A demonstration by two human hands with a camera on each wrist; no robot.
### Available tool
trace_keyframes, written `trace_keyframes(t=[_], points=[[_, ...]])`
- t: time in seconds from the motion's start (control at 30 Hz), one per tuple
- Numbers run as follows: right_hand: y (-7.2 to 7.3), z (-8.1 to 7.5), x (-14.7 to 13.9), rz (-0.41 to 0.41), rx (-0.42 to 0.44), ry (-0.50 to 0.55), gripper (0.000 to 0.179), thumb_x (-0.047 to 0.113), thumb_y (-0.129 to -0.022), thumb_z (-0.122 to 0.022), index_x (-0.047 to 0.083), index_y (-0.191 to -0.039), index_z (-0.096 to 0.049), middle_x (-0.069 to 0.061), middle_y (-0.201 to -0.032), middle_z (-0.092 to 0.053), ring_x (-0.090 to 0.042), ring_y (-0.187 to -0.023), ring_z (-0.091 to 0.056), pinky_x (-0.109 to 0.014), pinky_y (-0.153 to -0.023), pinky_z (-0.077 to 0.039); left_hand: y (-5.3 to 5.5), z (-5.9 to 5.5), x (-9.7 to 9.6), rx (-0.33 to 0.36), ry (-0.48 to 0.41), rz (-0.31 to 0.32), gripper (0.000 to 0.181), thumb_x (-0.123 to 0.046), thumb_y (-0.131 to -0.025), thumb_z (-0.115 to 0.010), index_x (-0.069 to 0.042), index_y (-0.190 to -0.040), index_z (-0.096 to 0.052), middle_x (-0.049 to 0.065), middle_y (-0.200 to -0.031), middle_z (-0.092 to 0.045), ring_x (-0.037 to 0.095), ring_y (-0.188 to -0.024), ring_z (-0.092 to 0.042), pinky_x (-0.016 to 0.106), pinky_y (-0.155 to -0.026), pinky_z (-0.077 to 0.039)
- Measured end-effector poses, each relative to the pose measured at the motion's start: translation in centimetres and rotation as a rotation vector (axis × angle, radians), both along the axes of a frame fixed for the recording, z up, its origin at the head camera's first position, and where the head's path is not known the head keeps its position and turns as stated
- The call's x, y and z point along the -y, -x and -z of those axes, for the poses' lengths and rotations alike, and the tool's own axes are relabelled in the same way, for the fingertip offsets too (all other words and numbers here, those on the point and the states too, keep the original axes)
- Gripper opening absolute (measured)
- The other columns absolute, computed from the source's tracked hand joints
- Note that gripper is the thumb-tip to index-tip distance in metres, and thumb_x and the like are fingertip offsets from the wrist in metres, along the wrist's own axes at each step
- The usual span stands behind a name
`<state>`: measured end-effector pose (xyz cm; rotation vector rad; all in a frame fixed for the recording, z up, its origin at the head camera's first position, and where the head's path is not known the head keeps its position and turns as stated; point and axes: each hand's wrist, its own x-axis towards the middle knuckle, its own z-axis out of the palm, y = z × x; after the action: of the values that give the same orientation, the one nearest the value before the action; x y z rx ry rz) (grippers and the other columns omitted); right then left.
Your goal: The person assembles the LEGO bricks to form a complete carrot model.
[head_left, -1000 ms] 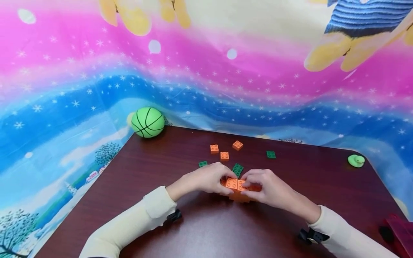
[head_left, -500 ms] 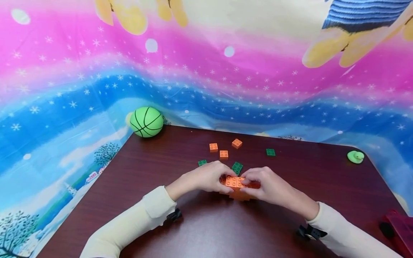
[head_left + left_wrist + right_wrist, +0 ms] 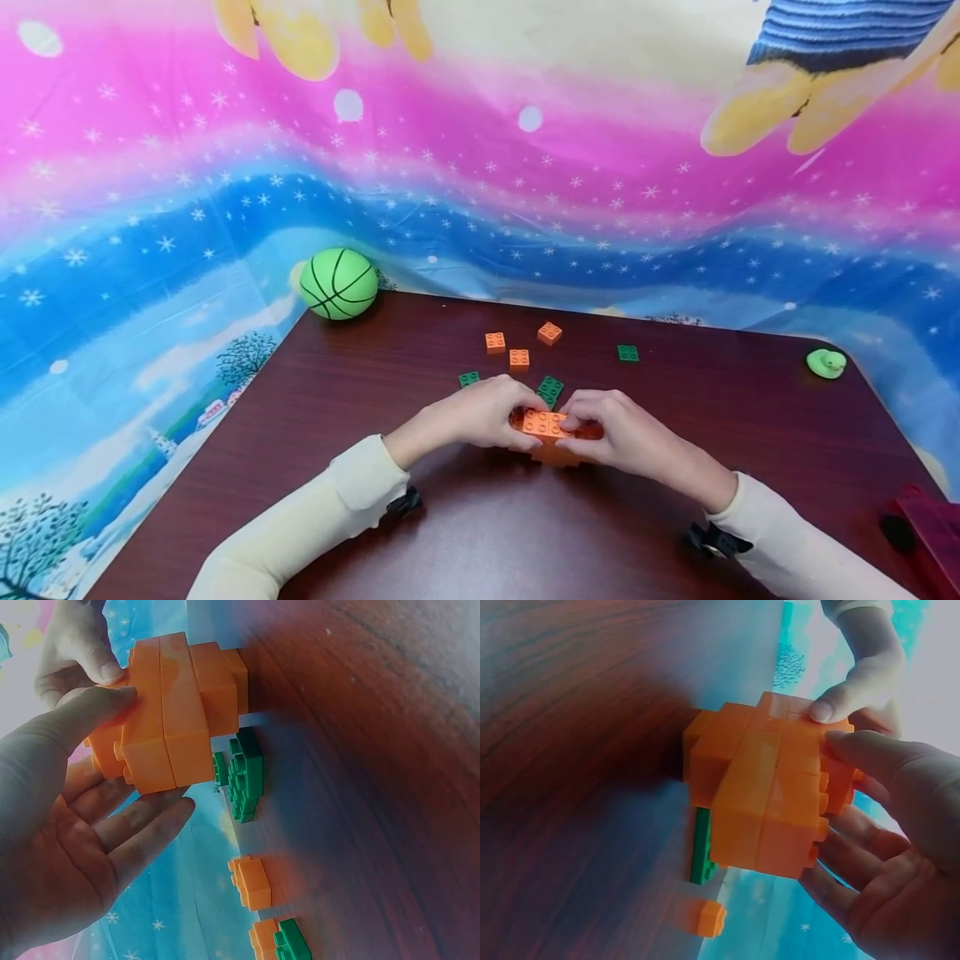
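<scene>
Stack (image 3: 551,443) (orange) bridges left grip (image 3: 491,410) and right grip (image 3: 621,429).

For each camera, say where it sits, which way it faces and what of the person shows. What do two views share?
Head: worn there, facing forward and down at table and stack; left hand, right hand and sleeves show.
Left wrist: worn there, facing the stack from the left; left hand near, right hand beyond.
Right wrist: worn there, facing the stack from the right; right hand near, left hand and cuff beyond.
Both wrist pictures, turned sideways, share the stack, a green block, the backdrop and both hands.
</scene>
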<state>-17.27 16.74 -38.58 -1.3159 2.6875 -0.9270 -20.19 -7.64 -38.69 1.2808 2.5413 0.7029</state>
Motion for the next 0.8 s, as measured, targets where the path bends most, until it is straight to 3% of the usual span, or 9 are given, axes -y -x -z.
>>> trace_keyframes(t=[0.23,0.37,0.43,0.6,0.7,0.8], points=[[0.0,0.7,-0.3,0.016,-0.016,0.038,0.011,0.02,-0.091,-0.08,0.025,-0.087,-0.072,0.009,-0.094,-0.07,-0.006,-0.079,-0.062,-0.024,-0.069,-0.056,-0.6,-0.1,-0.2,-0.03,0.017,-0.055,0.032,-0.037,-0.091,-0.079,-0.02,-0.118,-0.075,-0.014,-0.096,-0.072,0.0,-0.072,-0.055,0.016,-0.063,-0.043],[0.2,0.6,-1.0,-0.015,0.042,0.03,0.006,0.023,-0.089,-0.081,0.025,-0.094,-0.077,0.008,-0.103,-0.075,-0.007,-0.089,-0.067,-0.026,-0.074,-0.059,-1.0,0.3,-0.6,-0.037,0.0,-0.063,0.035,-0.044,-0.091,-0.077,-0.02,-0.117,-0.075,-0.014,-0.093,-0.072,0.001,-0.069,-0.055,0.016,-0.059,-0.042],[0.7,0.2,-1.5,-0.063,0.086,0.0,0.012,0.028,-0.09,-0.08,0.023,-0.102,-0.08,0.006,-0.109,-0.076,-0.008,-0.097,-0.069,-0.028,-0.08,-0.06,-1.0,0.6,-0.7,-0.04,-0.009,-0.062,0.034,-0.044,-0.091,-0.077,-0.02,-0.116,-0.076,-0.014,-0.092,-0.072,0.001,-0.068,-0.054,0.016,-0.059,-0.041],[2.9,-1.5,-2.6,-0.182,0.134,-0.079,0.025,0.037,-0.095,-0.074,0.024,-0.116,-0.078,0.001,-0.122,-0.074,-0.01,-0.11,-0.069,-0.033,-0.092,-0.059,-0.9,0.4,-0.8,-0.045,-0.007,-0.069,0.031,-0.041,-0.092,-0.077,-0.02,-0.114,-0.076,-0.014,-0.09,-0.071,0.001,-0.067,-0.052,0.016,-0.059,-0.039],[4.9,-2.4,-2.8,-0.157,0.09,-0.07,0.021,0.034,-0.095,-0.075,0.024,-0.114,-0.078,0.0,-0.121,-0.074,-0.013,-0.108,-0.07,-0.035,-0.089,-0.06,-0.8,0.1,-0.8,-0.051,0.008,-0.07,0.033,-0.042,-0.092,-0.076,-0.018,-0.115,-0.075,-0.013,-0.089,-0.07,0.002,-0.067,-0.051,0.017,-0.06,-0.038],[7.0,-3.0,-2.8,-0.069,0.003,-0.079,0.019,0.028,-0.094,-0.077,0.022,-0.112,-0.078,0.001,-0.115,-0.075,-0.017,-0.104,-0.071,-0.039,-0.086,-0.06,-0.8,0.0,-0.8,-0.053,0.025,-0.074,0.034,-0.042,-0.092,-0.076,-0.018,-0.116,-0.075,-0.012,-0.09,-0.07,0.003,-0.067,-0.049,0.018,-0.061,-0.038]])
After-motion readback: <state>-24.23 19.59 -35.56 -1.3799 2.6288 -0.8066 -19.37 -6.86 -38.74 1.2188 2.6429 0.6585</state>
